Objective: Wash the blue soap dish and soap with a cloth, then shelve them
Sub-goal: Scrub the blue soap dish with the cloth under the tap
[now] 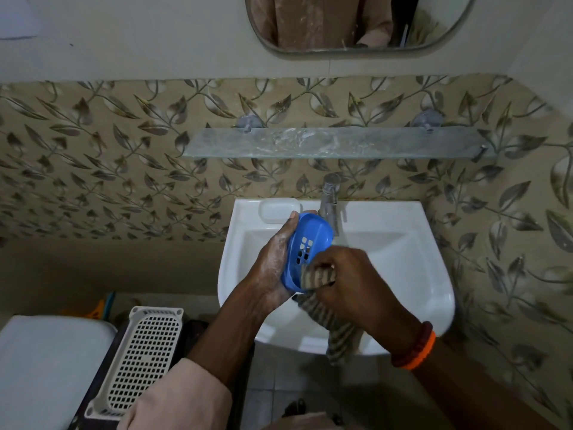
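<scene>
My left hand (273, 262), streaked with suds, grips the blue soap dish (310, 240) from its left side and holds it tilted over the white sink (412, 274). The dish has a grid of drain holes in its base. My right hand (353, 274) presses a striped brown cloth (319, 277) against the lower end of the dish; the rest of the cloth hangs down over the sink's front rim. A white bar of soap (277, 211) lies on the sink's back left ledge. The glass shelf (335, 142) is mounted on the wall above the tap.
A chrome tap (330, 203) rises at the back of the sink, just right of the dish. A white perforated basket (142, 358) sits at lower left beside a white toilet tank lid (46, 364). A mirror (350, 23) hangs above the shelf.
</scene>
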